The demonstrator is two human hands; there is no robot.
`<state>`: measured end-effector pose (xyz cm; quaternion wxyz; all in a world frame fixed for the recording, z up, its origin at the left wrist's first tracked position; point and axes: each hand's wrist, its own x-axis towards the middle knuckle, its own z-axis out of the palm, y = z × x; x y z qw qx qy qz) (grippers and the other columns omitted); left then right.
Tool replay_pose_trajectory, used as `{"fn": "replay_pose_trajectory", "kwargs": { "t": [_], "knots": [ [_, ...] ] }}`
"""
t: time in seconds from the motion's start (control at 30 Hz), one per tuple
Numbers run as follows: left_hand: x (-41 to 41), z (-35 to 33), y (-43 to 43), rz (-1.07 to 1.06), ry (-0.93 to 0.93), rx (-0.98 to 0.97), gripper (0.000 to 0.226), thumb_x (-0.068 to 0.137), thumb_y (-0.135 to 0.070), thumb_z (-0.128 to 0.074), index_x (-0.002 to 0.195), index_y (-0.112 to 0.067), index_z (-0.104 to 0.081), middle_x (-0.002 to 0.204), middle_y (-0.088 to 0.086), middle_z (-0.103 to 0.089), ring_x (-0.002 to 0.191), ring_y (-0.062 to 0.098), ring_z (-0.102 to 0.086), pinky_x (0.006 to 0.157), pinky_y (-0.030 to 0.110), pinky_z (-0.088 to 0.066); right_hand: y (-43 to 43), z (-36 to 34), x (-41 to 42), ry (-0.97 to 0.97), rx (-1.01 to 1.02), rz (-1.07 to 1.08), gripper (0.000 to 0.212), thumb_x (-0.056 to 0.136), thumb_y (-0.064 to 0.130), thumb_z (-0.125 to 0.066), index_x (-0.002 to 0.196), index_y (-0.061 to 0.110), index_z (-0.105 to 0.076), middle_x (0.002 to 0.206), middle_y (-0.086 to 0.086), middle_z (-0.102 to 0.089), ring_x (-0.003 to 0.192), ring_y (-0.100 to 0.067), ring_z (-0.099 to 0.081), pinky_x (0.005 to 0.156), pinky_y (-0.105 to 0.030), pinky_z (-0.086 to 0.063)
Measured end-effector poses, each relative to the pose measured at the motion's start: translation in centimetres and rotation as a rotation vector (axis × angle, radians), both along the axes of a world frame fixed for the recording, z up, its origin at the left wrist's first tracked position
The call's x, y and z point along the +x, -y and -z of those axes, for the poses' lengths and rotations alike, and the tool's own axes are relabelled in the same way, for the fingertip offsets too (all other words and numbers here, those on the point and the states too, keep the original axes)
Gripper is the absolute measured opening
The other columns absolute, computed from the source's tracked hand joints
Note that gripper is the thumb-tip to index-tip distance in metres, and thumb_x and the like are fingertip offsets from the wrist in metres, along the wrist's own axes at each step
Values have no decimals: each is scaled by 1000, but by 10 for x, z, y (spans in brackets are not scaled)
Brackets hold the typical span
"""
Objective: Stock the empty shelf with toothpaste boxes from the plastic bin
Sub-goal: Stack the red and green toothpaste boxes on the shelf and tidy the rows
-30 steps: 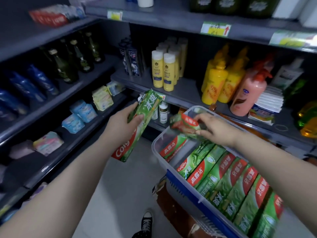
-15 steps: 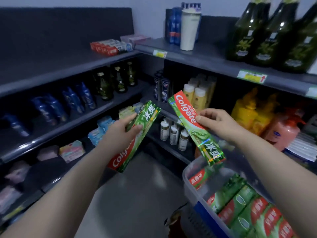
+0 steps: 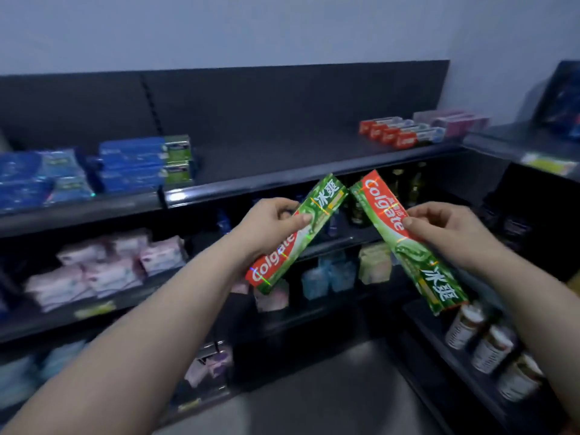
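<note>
a left hand [image 3: 273, 221] is gripping a toothpaste box [image 3: 295, 237], a right hand [image 3: 439, 230] is pinching a second box [image 3: 408, 243], both tilted just below the bare top shelf [image 3: 282, 158]. seemingly mid-carry; next, they are needing lifting and laying flat there.

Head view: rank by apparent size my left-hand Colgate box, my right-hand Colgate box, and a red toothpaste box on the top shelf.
1. Left-hand Colgate box and right-hand Colgate box: alike, not ranked.
2. Red toothpaste box: looks smallest, but it is farther away, so unsure.
</note>
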<state>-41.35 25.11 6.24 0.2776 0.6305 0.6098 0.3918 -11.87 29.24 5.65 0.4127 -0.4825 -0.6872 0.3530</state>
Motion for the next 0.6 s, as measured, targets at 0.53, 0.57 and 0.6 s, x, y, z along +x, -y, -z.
{"fn": "replay_pose_trajectory", "kwargs": {
  "t": [0.53,0.57,0.6],
  "knots": [
    [-115,-49,-172,-230,-826,167,57,93,-38,-54,145,-22,-36,132,10,-50,122,30,-47,95,35,-40,-207,-30,-141,39,168,19,19,84,32,-70,96,19,-65,79,4,-62,68,-12,-57,63,-26,-44],
    [-117,-50,-186,-232,-842,161,57,94,-38,-54,145,-22,-36,133,10,-50,122,30,-47,95,35,-39,-222,-35,-144,37,183,11,18,84,32,-70,96,19,-65,80,5,-63,68,-11,-58,63,-26,-44],
    [-118,-51,-199,-233,-850,150,57,94,-39,-53,145,-22,-36,133,10,-50,122,29,-47,95,34,-39,-236,-41,-147,46,201,1,17,84,31,-70,96,20,-65,79,7,-63,68,-9,-58,62,-26,-44]
  ]
}}
